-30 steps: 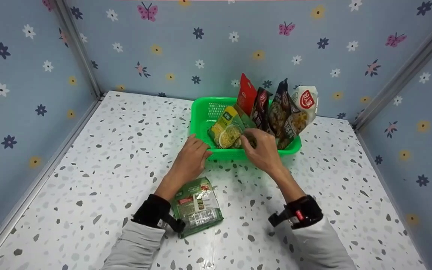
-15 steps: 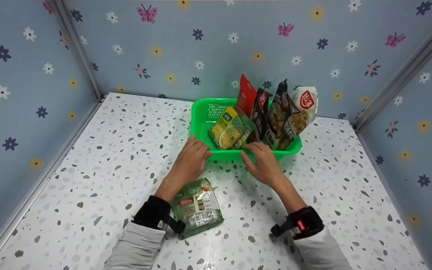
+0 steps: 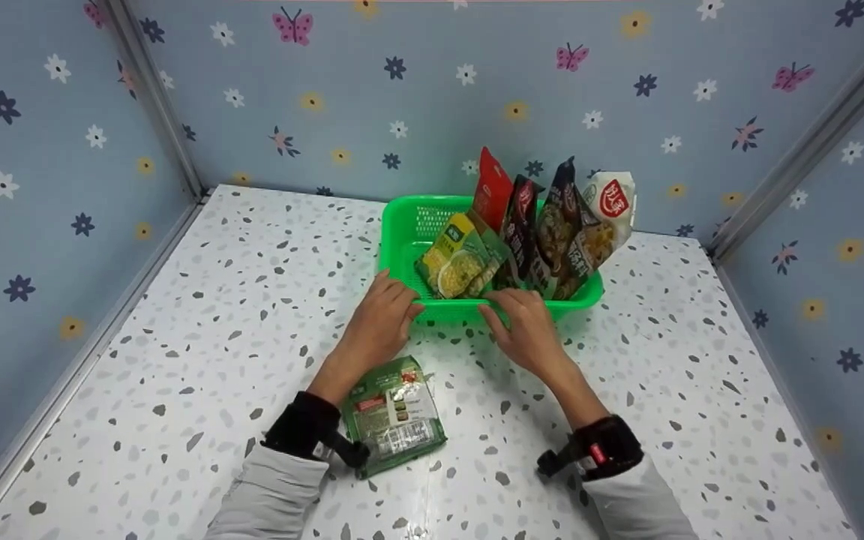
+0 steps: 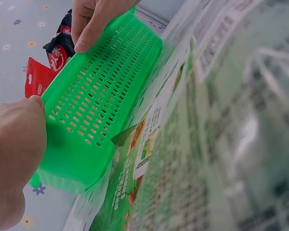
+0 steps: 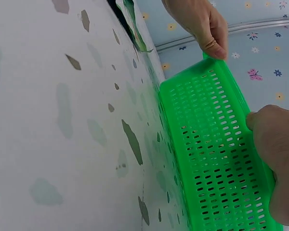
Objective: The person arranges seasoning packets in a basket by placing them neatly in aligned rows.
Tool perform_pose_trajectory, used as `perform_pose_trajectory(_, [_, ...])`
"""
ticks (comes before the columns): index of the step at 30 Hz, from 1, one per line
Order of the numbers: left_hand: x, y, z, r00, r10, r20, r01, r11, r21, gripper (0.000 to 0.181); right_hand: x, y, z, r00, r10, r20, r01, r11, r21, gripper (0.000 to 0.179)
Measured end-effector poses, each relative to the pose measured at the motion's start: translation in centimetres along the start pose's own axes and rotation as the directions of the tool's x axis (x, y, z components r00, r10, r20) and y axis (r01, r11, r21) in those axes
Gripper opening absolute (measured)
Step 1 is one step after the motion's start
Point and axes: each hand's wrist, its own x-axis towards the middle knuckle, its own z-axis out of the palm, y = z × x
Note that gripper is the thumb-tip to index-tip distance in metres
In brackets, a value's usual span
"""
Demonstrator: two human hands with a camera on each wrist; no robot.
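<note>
A green plastic basket (image 3: pixel 402 225) with slotted walls stands toward the back of the table. My left hand (image 3: pixel 378 319) grips its near rim at the left corner. Farther right along the same rim, my right hand (image 3: pixel 526 330) holds on with the thumb outside and the fingers over the edge. Inside lean a yellow food packet (image 3: pixel 453 259), a red packet (image 3: pixel 492 191), dark packets (image 3: pixel 561 214) and a white-topped packet (image 3: pixel 612 202). In the right wrist view the thumb presses the basket wall (image 5: pixel 216 159). A green packet (image 3: pixel 396 416) lies flat beside my left wrist.
The speckled white table (image 3: pixel 252 300) is bounded by a flowered back wall (image 3: pixel 432 97) and side walls with metal strips along their edges. In the left wrist view the green packet (image 4: pixel 207 159) fills the right side, close to the camera.
My right hand has come down from over the packets in the basket and taken hold of the near rim. The left hand and the basket stay put.
</note>
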Motion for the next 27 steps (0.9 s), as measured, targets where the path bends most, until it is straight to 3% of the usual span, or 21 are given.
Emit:
perform_pose_trajectory(7, [-0.2,0.4,-0.7,0.999,-0.02,0.032,0.023,0.997,-0.078,0.029,0.0,0.0,0.1,1.0,-0.014,-0.011,0.014,1.0,-0.003,0.023])
perform_pose_trajectory(11, [-0.7,0.9,-1.3,0.999,0.007,0.046,-0.001,0.993,-0.122,0.035,0.0,0.0,0.1,1.0,-0.023,-0.022,0.023,1.0,-0.006,0.023])
perform_pose_trajectory(16, [-1.4,1.5,-2.1,0.996,0.092,-0.004,-0.092,0.988,-0.123,0.038,0.0,0.1,0.1,1.0,-0.021,-0.021,0.02,1.0,-0.009,0.023])
perform_pose_trajectory(22, [-2.2,2.3,-2.9,0.973,0.209,-0.1,-0.221,0.967,-0.126,0.024,0.0,0.0,0.2,1.0,-0.017,-0.026,0.017,1.0,-0.005,0.022])
perform_pose_trajectory(24, [-2.3,2.5,-3.2,0.971,0.227,-0.081,-0.236,0.961,-0.141,0.021,0.1,0.0,0.2,1.0,-0.015,-0.027,0.014,1.0,-0.011,0.022])
perform_pose_trajectory(27, [-2.4,2.7,-3.4,0.973,0.233,-0.003,-0.23,0.957,-0.178,0.02,0.0,-0.1,0.2,1.0,-0.006,-0.026,0.005,1.0,-0.025,0.023])
